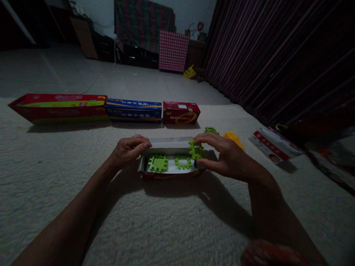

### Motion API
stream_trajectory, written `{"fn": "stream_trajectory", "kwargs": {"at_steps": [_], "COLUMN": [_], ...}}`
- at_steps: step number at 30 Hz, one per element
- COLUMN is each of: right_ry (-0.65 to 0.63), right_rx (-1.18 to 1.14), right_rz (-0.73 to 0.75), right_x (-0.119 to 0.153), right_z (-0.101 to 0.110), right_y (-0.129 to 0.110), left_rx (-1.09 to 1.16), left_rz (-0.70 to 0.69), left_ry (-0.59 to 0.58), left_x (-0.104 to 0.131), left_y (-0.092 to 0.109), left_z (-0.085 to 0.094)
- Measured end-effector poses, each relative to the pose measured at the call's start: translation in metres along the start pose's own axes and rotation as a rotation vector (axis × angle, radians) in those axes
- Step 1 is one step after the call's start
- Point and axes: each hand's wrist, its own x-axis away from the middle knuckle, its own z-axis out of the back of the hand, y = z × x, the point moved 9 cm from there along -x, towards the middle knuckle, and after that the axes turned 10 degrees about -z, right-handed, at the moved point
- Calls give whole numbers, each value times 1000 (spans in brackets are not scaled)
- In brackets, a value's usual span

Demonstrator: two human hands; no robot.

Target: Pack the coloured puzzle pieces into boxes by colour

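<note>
An open cardboard box [171, 176], white inside and red outside, lies in front of me on a pale textured mat. Inside it are a solid green toothed building tile [158, 163] at the left and a frame-shaped green tile [183, 163] beside it. My left hand [132, 149] is closed on the box's far left edge, thumb and fingers pinching the cardboard. Over the box's right end, my right hand [226, 155] grips another green building tile [195, 149], tilted upright between thumb and fingers.
Beyond the box stand a long red-and-green box [66, 109], a blue box [134, 111] and a red box [181, 112] in a row. Green pieces [211, 130] and orange pieces [233, 139] lie past my right hand. A white-and-red box [274, 146] sits farther right, near a dark curtain [260, 59].
</note>
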Motion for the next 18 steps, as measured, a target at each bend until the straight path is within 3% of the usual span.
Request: {"fn": "stream_trajectory", "kwargs": {"at_steps": [2, 6, 14, 18], "right_ry": [-73, -124, -89, -15], "right_rx": [-21, -17, -18, -17], "right_rz": [37, 24, 29, 10], "right_x": [-2, -5, -3, -2], "right_z": [-17, -36, -31, -14], "right_y": [-14, -13, -8, 0], "left_rx": [9, 17, 24, 1], "left_rz": [-1, 7, -7, -12], "left_ry": [4, -3, 18, 12], "left_x": [0, 1, 0, 0], "left_y": [-1, -3, 1, 2], "left_z": [0, 0, 0, 0]}}
